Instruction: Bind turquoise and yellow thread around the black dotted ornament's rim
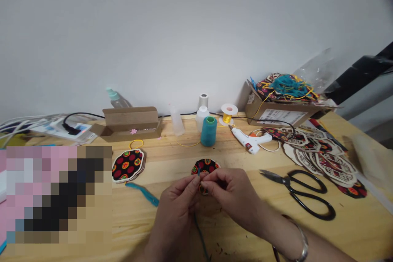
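Observation:
My left hand (178,204) and my right hand (229,192) meet over the wooden table (245,221), fingers pinched together. Between the fingertips is a thin teal cord (199,170); its end sticks up and the rest trails down toward me under my left wrist. Just behind the fingers lies a small round patterned fabric piece (205,166), black with red and green dots, partly hidden by my hands. I cannot tell whether the fingers also grip it. A metal bracelet is on my right wrist.
A stack of patterned shaped pieces (128,165) and a teal strip (143,193) lie left. Black scissors (302,192) and carved pieces (322,157) lie right. Behind: teal thread spool (208,131), glue gun (250,141), gold cord reel (229,112), two cardboard boxes (130,123) (282,110).

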A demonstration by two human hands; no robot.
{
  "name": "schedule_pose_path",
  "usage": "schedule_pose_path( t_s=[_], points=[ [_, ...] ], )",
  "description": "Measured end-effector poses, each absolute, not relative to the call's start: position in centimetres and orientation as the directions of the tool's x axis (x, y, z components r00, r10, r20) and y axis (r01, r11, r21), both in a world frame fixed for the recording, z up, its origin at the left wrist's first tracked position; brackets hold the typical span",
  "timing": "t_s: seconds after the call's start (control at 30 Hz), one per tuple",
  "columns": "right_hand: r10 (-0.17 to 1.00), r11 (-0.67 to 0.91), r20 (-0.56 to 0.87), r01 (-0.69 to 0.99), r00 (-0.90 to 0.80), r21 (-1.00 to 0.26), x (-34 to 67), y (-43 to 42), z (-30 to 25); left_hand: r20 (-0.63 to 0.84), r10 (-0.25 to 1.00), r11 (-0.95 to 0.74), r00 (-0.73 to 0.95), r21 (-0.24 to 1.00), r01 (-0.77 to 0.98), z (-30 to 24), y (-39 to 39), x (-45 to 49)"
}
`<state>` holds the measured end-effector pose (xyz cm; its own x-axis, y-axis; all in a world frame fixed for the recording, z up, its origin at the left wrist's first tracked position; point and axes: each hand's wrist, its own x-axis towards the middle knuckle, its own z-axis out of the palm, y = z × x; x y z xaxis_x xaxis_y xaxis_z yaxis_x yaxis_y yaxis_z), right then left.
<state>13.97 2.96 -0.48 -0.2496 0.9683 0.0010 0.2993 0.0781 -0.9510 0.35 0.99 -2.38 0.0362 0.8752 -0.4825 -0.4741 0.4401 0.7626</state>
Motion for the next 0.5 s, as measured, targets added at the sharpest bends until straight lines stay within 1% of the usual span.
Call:
schedule_pose_path(
  t_s=[0.13,0.5],
  points=[
    [0.962,0.135,0.043,0.333,-0.271,-0.933,13.94,2.91,-0.33,-0.479,0.877,0.433,0.029,0.764,-0.478,-2.37,1.21,0.45],
    [0.954,0.154,0.04,0.368,-0.298,-0.917,13.88,2.94,-0.81,-0.465,0.882,0.433,0.073,0.74,-0.514,-2.32,1.16,0.49]
  ],
)
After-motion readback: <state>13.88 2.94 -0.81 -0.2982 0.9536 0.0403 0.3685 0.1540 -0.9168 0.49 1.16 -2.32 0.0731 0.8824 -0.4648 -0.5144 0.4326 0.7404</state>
